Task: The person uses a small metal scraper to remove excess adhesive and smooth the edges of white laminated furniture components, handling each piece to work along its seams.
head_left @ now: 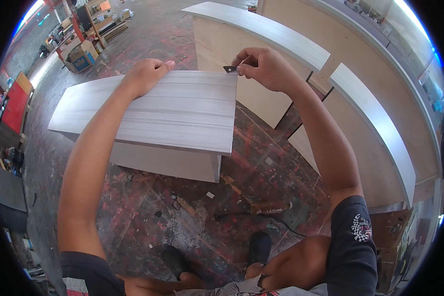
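Observation:
A box-like furniture piece with a pale grey wood-grain top board (182, 111) stands in front of me. My left hand (145, 76) is closed over the far edge of that board, its thumb toward the right and its fingertips hidden beyond the edge. At the board's far right corner, my right hand (264, 68) pinches a small dark blade (230, 69) with a hole in it. The blade lies along the far edge, close to the corner; whether it touches the board I cannot tell.
On the right stand more pale panels with curved grey tops (266, 32) (380, 123). A brown-orange cylindrical tool (271, 207) with a dark cord lies on the paint-stained floor (182, 227), near my feet. A cardboard box (81, 56) and wood scraps sit far left.

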Tool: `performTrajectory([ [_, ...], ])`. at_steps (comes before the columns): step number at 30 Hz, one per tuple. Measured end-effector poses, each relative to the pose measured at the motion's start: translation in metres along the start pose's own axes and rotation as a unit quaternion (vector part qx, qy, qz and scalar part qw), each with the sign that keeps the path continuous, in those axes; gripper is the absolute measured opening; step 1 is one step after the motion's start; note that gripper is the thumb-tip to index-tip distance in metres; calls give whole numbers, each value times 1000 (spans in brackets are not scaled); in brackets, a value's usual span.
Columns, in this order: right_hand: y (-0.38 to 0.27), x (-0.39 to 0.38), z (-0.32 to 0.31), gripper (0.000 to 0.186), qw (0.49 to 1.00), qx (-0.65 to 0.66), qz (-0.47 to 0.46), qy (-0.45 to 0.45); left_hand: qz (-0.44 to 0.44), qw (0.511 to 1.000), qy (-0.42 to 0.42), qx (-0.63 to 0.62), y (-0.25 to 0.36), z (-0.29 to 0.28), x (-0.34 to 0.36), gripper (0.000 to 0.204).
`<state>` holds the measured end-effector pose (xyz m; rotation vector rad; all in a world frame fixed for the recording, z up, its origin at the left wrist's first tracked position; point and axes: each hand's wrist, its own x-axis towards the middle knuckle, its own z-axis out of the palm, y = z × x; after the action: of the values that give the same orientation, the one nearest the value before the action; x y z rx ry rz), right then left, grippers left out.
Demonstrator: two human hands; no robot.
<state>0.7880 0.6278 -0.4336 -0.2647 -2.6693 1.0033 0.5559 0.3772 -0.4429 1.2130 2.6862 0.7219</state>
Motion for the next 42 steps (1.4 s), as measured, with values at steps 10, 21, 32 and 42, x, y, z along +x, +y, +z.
performTrajectory([
  [10, -5, -11, 8, 20, 999, 39, 18, -5, 1, 1000, -3, 22, -2, -1, 1, 63],
  [21, -14, -25, 10, 20, 999, 32, 34, -7, 0, 1000, 8, 19, 1, 1, 1, 63],
  [32, -57, -94, 22, 19, 998, 57, 1, -26, 23, 999, 19, 27, -9, 2, 6, 63],
  [42, -77, -128, 26, 18, 992, 111, 29, -58, 70, 992, 90, 59, -5, 5, 4, 52],
])
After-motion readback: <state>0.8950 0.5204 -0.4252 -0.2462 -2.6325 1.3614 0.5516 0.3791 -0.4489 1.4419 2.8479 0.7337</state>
